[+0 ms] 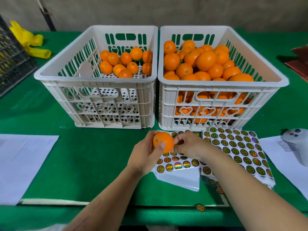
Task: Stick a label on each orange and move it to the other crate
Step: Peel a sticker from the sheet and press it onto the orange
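Two cream moulded-plastic crates, the left crate (pixel 95 77) and the right crate (pixel 221 84), stand with smooth, faintly glossy slotted walls on a matt green cloth table cover (pixel 80 155). The oranges (pixel 205 60) heaped at 1 o'clock show a waxy, finely dimpled peel. At 4 o'clock, glossy paper label sheets (pixel 236 147) carry round stickers with a holographic foil sheen. Plain matt white paper (pixel 20 164) lies at 8 o'clock. Yellow rubbery gloves (pixel 28 39) lie at 10 o'clock.
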